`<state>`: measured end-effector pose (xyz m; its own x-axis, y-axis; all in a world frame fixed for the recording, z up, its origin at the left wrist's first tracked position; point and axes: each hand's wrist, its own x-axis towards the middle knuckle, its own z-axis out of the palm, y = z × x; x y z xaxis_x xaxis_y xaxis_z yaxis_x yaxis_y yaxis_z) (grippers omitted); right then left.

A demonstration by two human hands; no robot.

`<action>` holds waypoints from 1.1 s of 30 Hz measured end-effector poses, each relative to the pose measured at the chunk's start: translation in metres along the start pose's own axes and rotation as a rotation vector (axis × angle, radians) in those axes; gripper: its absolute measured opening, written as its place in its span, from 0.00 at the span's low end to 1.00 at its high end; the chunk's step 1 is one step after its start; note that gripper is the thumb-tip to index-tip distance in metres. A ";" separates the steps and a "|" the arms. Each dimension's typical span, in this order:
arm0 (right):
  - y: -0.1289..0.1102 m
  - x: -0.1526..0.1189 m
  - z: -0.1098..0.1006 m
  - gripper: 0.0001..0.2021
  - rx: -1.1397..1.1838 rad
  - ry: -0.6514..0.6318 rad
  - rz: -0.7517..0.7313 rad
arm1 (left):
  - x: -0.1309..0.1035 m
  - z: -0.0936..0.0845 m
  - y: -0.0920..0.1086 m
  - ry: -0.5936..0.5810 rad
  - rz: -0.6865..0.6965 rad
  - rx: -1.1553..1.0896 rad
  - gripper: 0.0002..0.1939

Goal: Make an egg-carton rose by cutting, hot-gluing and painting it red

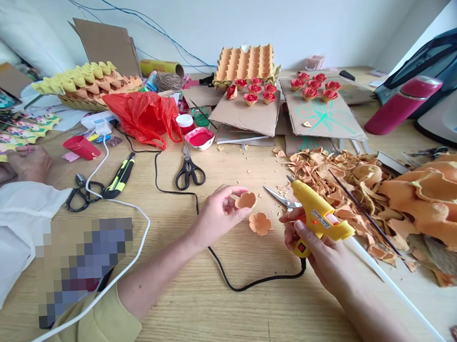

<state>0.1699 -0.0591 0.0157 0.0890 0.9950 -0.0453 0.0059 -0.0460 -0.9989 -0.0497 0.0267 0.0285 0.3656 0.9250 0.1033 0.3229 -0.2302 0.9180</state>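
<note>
Between the thumb and fingers of my left hand is a small orange cup-shaped piece of egg carton with a scalloped rim. Just below and to its right, an orange flower-shaped piece lies on the wooden table. My right hand is wrapped round the handle of a yellow glue gun, whose nozzle points up and to the left. A white glue stick extends from its back, and a black cord runs from its handle. Partly behind the gun lie scissors with open metal blades.
Orange carton scraps and egg trays cover the right side. Red flowers stand on cardboard at the back. Black scissors, a red paint dish and a red bag lie beyond my left hand. Another person's hands are at far left.
</note>
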 end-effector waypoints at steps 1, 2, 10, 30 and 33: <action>-0.001 -0.001 0.001 0.15 0.022 -0.011 0.018 | -0.001 -0.001 0.001 0.035 0.074 0.165 0.18; -0.002 -0.001 0.001 0.14 0.054 -0.026 0.039 | -0.002 -0.002 0.001 0.062 0.144 0.321 0.17; 0.001 -0.004 -0.002 0.11 0.133 -0.080 0.100 | -0.005 -0.004 -0.001 -0.055 0.183 0.766 0.20; -0.002 -0.007 -0.002 0.11 0.120 -0.126 0.107 | -0.015 0.022 0.011 -0.221 0.332 0.735 0.25; -0.002 -0.008 -0.003 0.10 0.125 -0.128 0.099 | -0.018 0.026 0.014 -0.227 0.337 0.763 0.20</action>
<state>0.1719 -0.0667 0.0185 -0.0446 0.9897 -0.1358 -0.1209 -0.1403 -0.9827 -0.0286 -0.0013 0.0296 0.6867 0.7069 0.1697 0.6341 -0.6966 0.3357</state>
